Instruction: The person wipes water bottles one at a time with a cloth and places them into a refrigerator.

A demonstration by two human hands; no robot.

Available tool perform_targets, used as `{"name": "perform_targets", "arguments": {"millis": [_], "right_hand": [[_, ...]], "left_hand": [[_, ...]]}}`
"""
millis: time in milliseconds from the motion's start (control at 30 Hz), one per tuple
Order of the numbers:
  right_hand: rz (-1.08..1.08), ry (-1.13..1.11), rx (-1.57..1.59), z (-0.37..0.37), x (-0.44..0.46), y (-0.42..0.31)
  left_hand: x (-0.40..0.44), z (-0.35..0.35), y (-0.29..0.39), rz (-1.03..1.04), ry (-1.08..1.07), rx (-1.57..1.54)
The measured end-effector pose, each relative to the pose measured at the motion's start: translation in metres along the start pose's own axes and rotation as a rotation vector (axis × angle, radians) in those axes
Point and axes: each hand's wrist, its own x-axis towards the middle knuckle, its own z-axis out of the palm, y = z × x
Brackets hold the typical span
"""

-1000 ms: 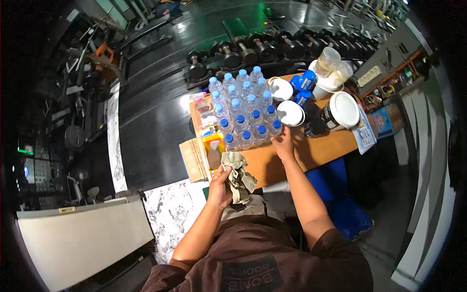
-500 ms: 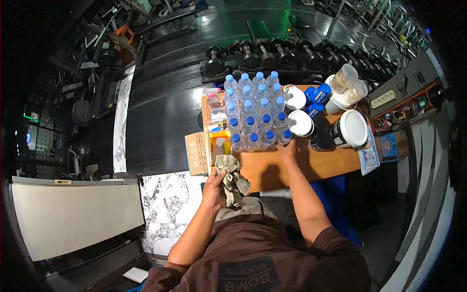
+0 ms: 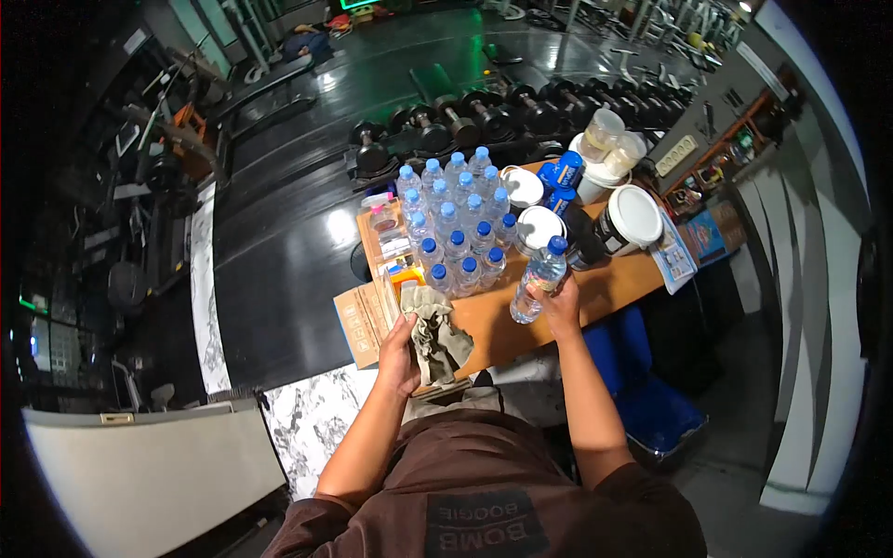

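My right hand [image 3: 561, 307] is wrapped round a clear water bottle [image 3: 539, 281] with a dark blue cap. It is held tilted above the front of the wooden table [image 3: 502, 344], apart from the other bottles. My left hand [image 3: 400, 358] grips a crumpled grey-beige cloth [image 3: 434, 335] near the table's front left. Part of the cloth hangs in dark folds toward my lap. Beyond both hands stand several capped water bottles [image 3: 456, 223] in close rows, with light blue caps at the back and dark blue ones in front.
White-lidded tubs [image 3: 634, 216] and blue containers [image 3: 563, 172] crowd the table's right side. A cardboard box [image 3: 358, 321] sits at the left edge. Behind the table runs a rack of dumbbells [image 3: 484, 116]. A blue chair [image 3: 656, 409] is at lower right.
My right hand has lifted one bottle from the front right corner of the group and brought it toward me. The cloth in my left hand now hangs more spread. The camera view has turned.
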Motion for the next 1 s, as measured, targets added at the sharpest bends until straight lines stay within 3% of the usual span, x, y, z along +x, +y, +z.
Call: {"name": "perform_targets", "arguments": {"millis": [333, 400, 533, 633, 667, 867, 1000], "right_hand": [[-0.148, -0.016, 0.235, 0.126, -0.098, -0.108], [-0.124, -0.006, 0.224, 0.15, -0.118, -0.118], [0.005, -0.021, 0.211, 0.178, -0.159, -0.116], [-0.029, -0.025, 0.093, 0.202, -0.173, -0.12], [-0.015, -0.127, 0.175, 0.205, -0.179, -0.133], [0.041, -0.154, 0.196, 0.216, -0.183, -0.133], [0.072, -0.206, 0.184, 0.208, -0.178, -0.141]], "left_hand": [[-0.025, -0.014, 0.099, -0.15, -0.427, -0.108], [-0.028, -0.01, 0.12, -0.15, -0.411, -0.146], [-0.03, 0.013, 0.147, -0.019, -0.494, -0.07], [-0.047, 0.041, 0.157, 0.097, -0.597, -0.029], [-0.052, 0.052, 0.156, 0.149, -0.586, -0.03], [-0.067, 0.083, 0.154, 0.113, -0.63, -0.021], [-0.079, 0.104, 0.147, 0.224, -0.677, 0.253]]}}
